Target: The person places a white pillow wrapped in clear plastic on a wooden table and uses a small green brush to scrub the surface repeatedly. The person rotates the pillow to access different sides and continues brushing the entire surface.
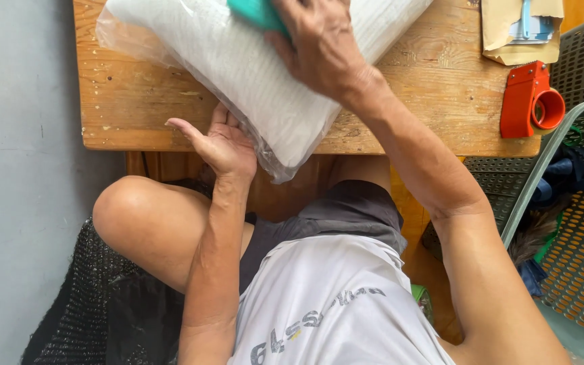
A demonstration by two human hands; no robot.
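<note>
A: So, where is the white pillow in clear plastic (pixel 265 74)?

B: Overhanging the wooden table (pixel 130 108) edge. The left hand (pixel 221 145) cups it from below, fingers spread; the right hand (pixel 319 44) presses a teal thing (pixel 258 12) on top. Keep both steady.

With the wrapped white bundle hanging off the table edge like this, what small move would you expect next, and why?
Probably sliding the white plastic-wrapped bundle farther onto the wooden table. Its near corner overhangs the edge, propped from below by the left hand, while the right hand presses on top beside a teal object. Fully on the table, the bundle would need no propping.
</note>
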